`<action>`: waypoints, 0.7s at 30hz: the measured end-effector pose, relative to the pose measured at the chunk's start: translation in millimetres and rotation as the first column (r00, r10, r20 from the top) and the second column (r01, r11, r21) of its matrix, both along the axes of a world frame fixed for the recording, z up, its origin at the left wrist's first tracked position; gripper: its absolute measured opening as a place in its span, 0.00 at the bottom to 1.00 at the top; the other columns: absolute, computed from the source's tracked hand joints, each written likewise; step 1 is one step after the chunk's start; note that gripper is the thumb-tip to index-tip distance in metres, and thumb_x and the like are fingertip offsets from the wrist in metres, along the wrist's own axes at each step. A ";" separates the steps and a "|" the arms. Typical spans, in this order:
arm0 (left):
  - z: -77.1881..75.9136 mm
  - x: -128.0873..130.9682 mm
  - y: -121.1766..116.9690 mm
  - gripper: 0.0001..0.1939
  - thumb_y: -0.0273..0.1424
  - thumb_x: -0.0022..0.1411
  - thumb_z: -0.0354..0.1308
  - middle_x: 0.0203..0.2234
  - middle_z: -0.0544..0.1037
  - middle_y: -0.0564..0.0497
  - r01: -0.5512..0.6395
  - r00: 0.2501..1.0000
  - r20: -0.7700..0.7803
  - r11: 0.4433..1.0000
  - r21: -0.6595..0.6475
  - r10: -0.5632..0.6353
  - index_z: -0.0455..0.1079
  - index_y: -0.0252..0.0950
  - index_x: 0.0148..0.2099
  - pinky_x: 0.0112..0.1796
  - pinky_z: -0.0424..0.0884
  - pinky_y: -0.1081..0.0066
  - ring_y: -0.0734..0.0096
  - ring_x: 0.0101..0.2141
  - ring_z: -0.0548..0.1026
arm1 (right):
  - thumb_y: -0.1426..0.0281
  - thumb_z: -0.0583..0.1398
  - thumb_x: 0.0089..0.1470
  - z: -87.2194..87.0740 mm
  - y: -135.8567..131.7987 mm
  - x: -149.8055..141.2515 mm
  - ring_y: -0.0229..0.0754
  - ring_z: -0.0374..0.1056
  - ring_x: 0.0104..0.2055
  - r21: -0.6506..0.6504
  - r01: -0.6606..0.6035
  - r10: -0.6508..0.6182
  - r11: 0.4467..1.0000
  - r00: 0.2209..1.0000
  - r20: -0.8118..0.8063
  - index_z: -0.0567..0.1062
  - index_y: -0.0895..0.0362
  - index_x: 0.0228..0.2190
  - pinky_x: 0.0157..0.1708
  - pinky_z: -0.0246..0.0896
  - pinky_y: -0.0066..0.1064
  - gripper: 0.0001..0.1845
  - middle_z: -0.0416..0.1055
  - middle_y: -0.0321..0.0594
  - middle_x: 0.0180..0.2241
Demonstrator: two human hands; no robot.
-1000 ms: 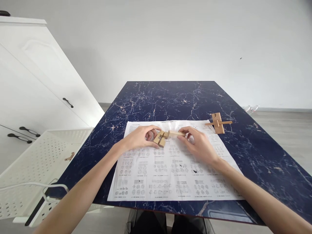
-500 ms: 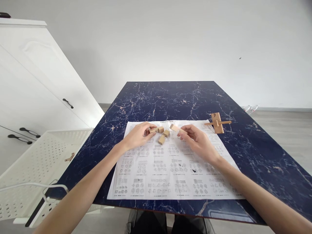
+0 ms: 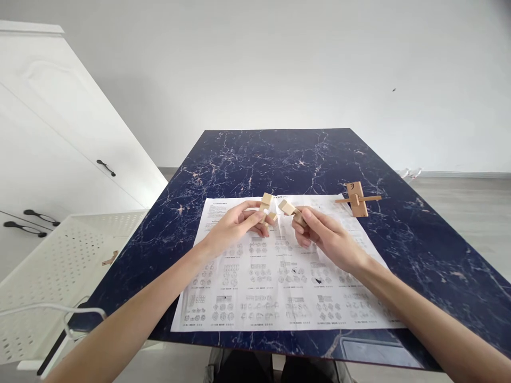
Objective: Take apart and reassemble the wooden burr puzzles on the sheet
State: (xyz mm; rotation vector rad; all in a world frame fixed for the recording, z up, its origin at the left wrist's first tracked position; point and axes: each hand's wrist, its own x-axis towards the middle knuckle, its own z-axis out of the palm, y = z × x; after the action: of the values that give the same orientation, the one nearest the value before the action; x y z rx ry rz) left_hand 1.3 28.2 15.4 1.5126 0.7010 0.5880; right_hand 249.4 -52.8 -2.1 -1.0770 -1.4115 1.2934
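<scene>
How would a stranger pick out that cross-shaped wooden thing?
Find the dark blue table, then the printed sheet on it. At the sheet's far right corner lies the wooden cross, a flat plank with a thin bar across it. Unlike the paler wooden pieces in the left hand and right hand, it is untouched and bears a dark mark.

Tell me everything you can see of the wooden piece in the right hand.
The wooden piece looks pale and uncoated, with flat faces and squared edges. One blocky end juts out of the right hand toward the upper left of the picture; behind it a narrower part runs to the thumb. The fingers and thumb grip it over the printed sheet. The hand hides the rest, so I can't tell its full shape.
</scene>
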 end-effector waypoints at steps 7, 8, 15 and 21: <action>0.4 5.5 -11.2 0.31 0.42 0.74 0.66 0.47 0.87 0.43 0.076 0.997 0.014 0.989 -0.124 -0.075 0.65 0.43 0.74 0.47 0.84 0.54 0.57 0.41 0.88 | 0.52 0.54 0.74 -0.8 -2.6 -2.9 0.43 0.68 0.33 0.081 -0.040 0.033 0.996 0.996 0.089 0.75 0.50 0.62 0.37 0.72 0.40 0.25 0.73 0.40 0.37; 0.6 6.5 -12.9 0.32 0.41 0.74 0.66 0.46 0.88 0.43 0.085 0.996 0.026 0.986 -0.145 -0.082 0.65 0.43 0.74 0.46 0.84 0.55 0.57 0.40 0.88 | 0.52 0.54 0.74 -2.1 -2.8 -3.2 0.44 0.70 0.34 0.097 -0.014 0.005 0.995 0.996 0.093 0.74 0.49 0.64 0.39 0.73 0.41 0.26 0.74 0.40 0.36; 0.3 10.2 -20.3 0.34 0.40 0.72 0.68 0.42 0.88 0.45 0.140 0.989 0.085 0.965 -0.222 -0.124 0.63 0.45 0.75 0.43 0.86 0.55 0.60 0.35 0.89 | 0.55 0.67 0.66 -8.0 -4.9 -6.0 0.49 0.78 0.42 0.213 0.188 -0.216 0.959 0.969 0.118 0.81 0.50 0.49 0.47 0.78 0.47 0.16 0.80 0.44 0.43; -2.0 11.1 -21.9 0.36 0.41 0.71 0.70 0.41 0.87 0.46 0.145 0.986 0.114 0.966 -0.214 -0.123 0.62 0.43 0.74 0.41 0.87 0.57 0.59 0.35 0.88 | 0.64 0.66 0.69 -11.5 -6.5 -8.4 0.53 0.78 0.51 0.502 0.162 -0.318 0.849 0.917 0.242 0.83 0.46 0.48 0.51 0.79 0.51 0.08 0.80 0.45 0.49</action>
State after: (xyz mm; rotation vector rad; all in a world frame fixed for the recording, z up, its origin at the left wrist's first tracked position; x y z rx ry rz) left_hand 12.3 6.3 13.4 1.3014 0.5622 0.4631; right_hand 240.9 -59.3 -13.6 -1.1051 -1.6540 0.5541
